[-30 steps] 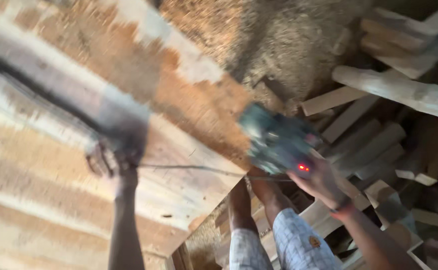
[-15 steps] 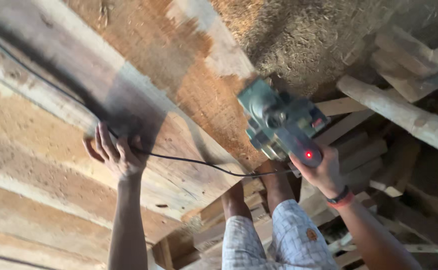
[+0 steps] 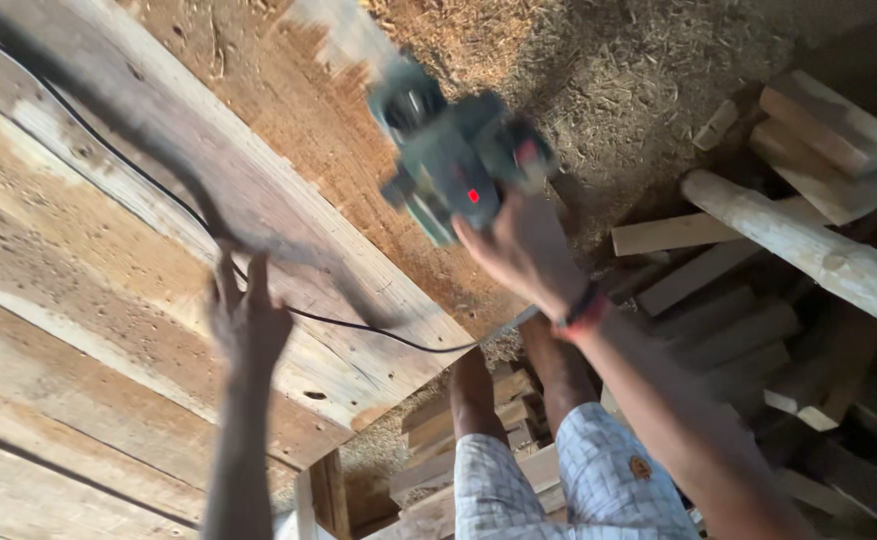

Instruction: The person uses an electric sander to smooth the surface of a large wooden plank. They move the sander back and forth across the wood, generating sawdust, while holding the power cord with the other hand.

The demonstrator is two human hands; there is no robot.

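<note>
Wide, rough planks (image 3: 108, 330) laid side by side form the table, running from upper left to lower right. Their surface is weathered and grey-brown, with knots, small holes and pale worn streaks. One plank (image 3: 288, 140) nearer the middle is redder and coated with sawdust. A thin black cable (image 3: 358, 325) lies across the planks, running in from the upper left and curving off the table's edge at lower right. Past that edge lies the floor (image 3: 638, 70), covered thickly in wood shavings and sawdust. On it, at right, rests a jumble of cut timber pieces (image 3: 718, 330) and a round pale pole (image 3: 808, 250) lying slantwise.
</note>
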